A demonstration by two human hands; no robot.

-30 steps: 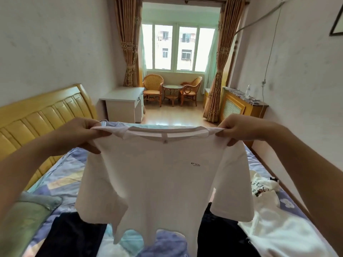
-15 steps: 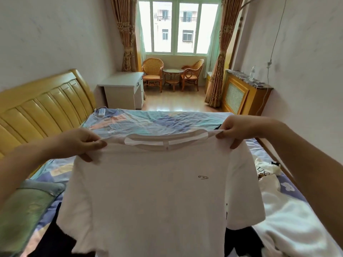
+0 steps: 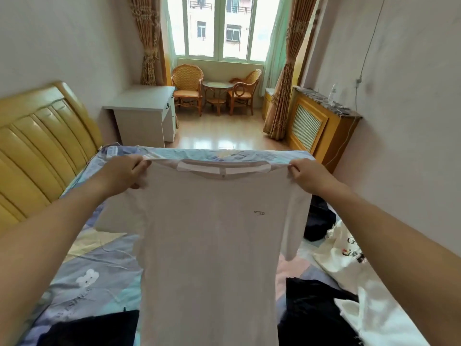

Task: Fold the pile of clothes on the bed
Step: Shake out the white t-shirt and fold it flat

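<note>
Your left hand (image 3: 122, 173) and right hand (image 3: 309, 176) each pinch a shoulder of the plain white cotton T-shirt (image 3: 209, 245), hanging above the patterned blue bed (image 3: 94, 270).

The T-shirt (image 3: 212, 245) is thin, matt white cloth, smooth with a ribbed neckband. Under it the bedsheet (image 3: 99, 265) is soft printed cotton, lightly creased. Left of the T-shirt, the headboard (image 3: 37, 136) has glossy yellow padded panels in a varnished wood frame. Beyond it, the floor (image 3: 224, 136) is shiny laminate, the chairs (image 3: 187, 88) are woven rattan, the desk (image 3: 144, 116) matt white.
</note>
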